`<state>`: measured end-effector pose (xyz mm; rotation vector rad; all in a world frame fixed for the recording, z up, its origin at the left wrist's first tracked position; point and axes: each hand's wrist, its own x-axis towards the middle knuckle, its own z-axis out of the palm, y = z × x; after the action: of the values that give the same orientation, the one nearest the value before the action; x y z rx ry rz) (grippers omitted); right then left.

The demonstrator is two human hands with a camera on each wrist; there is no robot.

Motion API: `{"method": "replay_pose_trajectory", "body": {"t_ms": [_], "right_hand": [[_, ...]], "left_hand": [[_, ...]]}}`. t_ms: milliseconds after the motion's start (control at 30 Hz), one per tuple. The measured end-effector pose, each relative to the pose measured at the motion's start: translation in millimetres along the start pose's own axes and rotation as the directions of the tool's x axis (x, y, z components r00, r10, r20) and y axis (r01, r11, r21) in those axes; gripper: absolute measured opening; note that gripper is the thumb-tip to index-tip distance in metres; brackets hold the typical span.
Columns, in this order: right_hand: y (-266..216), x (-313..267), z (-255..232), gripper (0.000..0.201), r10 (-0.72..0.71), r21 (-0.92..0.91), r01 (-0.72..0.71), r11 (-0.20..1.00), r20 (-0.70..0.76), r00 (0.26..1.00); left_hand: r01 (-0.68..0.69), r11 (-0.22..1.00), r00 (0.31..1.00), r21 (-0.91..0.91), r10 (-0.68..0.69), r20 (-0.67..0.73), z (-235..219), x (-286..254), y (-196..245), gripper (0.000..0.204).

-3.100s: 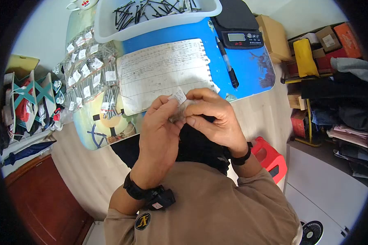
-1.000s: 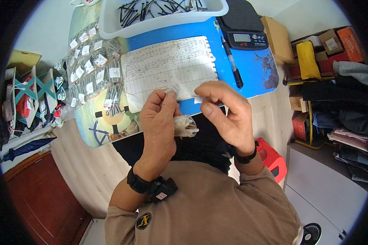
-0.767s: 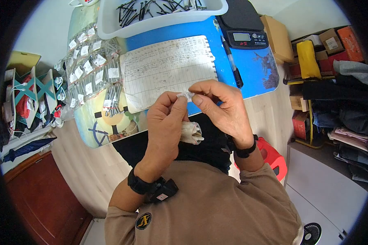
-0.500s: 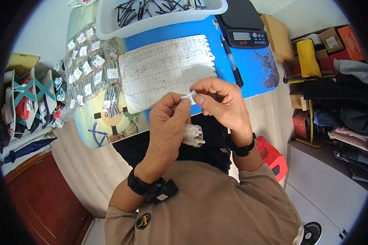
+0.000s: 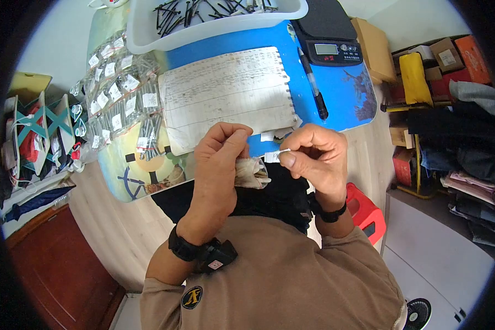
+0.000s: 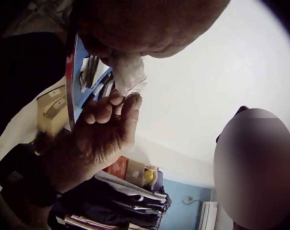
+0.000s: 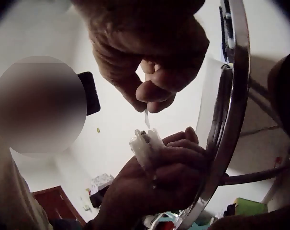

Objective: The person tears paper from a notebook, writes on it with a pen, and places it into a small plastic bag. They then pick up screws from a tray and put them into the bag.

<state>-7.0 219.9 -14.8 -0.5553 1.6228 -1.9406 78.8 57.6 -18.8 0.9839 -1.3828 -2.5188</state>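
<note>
In the head view my left hand (image 5: 217, 170) holds a rolled clear plastic bag (image 5: 250, 173) against its palm, its contents whitish and unclear; the thumb lies against the index finger above it. To the right, my right hand (image 5: 319, 159) pinches a small white paper label (image 5: 271, 157) between thumb and index finger, with faint writing on it. The right wrist view shows the label (image 7: 147, 119) edge-on, just above the open-looking end of the bag (image 7: 147, 146). Beyond the hands lies a handwritten spiral notebook (image 5: 225, 91) on the blue table.
Labelled bags of screws (image 5: 121, 93) lie left of the notebook. At the back stands a white plastic bin (image 5: 214, 32) of black screws, beside a digital scale (image 5: 330, 49). A pen (image 5: 313, 82) lies at right. Small paper scraps (image 5: 267, 136) sit near the table's front edge.
Half a second ago both hands pinched the label together. It has left the left fingers, and the right hand has drawn it rightward and toward the body. The left hand still holds the bag.
</note>
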Motion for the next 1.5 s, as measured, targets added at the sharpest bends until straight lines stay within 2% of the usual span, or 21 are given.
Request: {"method": "replay_pose_trajectory", "body": {"t_ms": [67, 133, 200, 267, 367, 500, 567, 600, 767, 1000, 1100, 1267, 1367, 1500], "right_hand": [[-3, -1, 2, 0.008, -0.029, -0.026, 0.029, 0.999, 0.000, 1.000], [-6, -1, 2, 0.009, -0.100, -0.147, 0.108, 0.983, 0.064, 0.993], [-8, -2, 5, 0.010, -0.077, -0.141, 0.084, 0.986, 0.055, 0.996], [-12, -2, 8, 0.011, -0.033, -0.209, 0.043, 0.977, 0.052, 0.998], [-14, -3, 7, 0.010, -0.027, -0.157, 0.034, 0.987, 0.045, 0.999], [-11, -4, 1, 0.010, -0.071, -0.126, 0.083, 0.989, 0.092, 0.993], [-14, -5, 6, 0.009, 0.015, -0.115, -0.008, 0.993, 0.055, 0.998], [-14, -5, 6, 0.009, 0.013, -0.116, -0.007, 0.993, 0.054, 0.998], [-13, -5, 15, 0.009, 0.007, -0.271, 0.010, 0.962, 0.061, 0.998], [-16, -5, 15, 0.009, 0.000, -0.323, 0.030, 0.946, 0.093, 0.996], [-13, -6, 19, 0.010, -0.047, -0.404, 0.076, 0.912, 0.083, 0.995], [-12, -3, 19, 0.013, -0.244, -0.508, 0.310, 0.804, 0.193, 0.950], [-11, -4, 19, 0.014, -0.293, -0.523, 0.324, 0.788, 0.144, 0.945], [-8, -3, 20, 0.014, -0.271, -0.547, 0.308, 0.778, 0.150, 0.951]], "left_hand": [[-0.010, 1.000, 1.000, 0.005, 0.010, 0.001, 0, 0, 0, 0.013], [-0.018, 1.000, 1.000, -0.006, 0.018, -0.006, 2, 0, 1, 0.013], [-0.038, 0.999, 0.999, -0.003, 0.038, -0.011, 1, 2, 0, 0.013], [-0.055, 0.998, 0.998, 0.001, 0.055, -0.016, 0, 2, -2, 0.013], [-0.052, 0.999, 0.998, -0.008, 0.052, -0.025, -1, 2, -2, 0.013], [-0.050, 0.999, 0.998, -0.010, 0.049, -0.035, 0, 2, -2, 0.013], [-0.048, 0.999, 0.999, -0.011, 0.048, -0.026, 0, 3, -2, 0.013], [-0.056, 0.998, 0.998, -0.016, 0.055, -0.025, 0, 4, -3, 0.012], [-0.073, 0.997, 0.997, -0.019, 0.073, -0.027, -1, 4, -5, 0.011], [-0.084, 0.996, 0.996, -0.028, 0.083, -0.041, -1, 3, -5, 0.011], [-0.074, 0.997, 0.997, -0.025, 0.073, -0.033, -1, 2, -4, 0.011], [-0.073, 0.997, 0.997, 0.002, 0.073, -0.037, -1, 1, -4, 0.011], [-0.077, 0.997, 0.997, -0.010, 0.077, -0.029, -2, 1, -4, 0.011], [-0.061, 0.998, 0.998, -0.001, 0.061, -0.027, 0, -1, -3, 0.011]]}}
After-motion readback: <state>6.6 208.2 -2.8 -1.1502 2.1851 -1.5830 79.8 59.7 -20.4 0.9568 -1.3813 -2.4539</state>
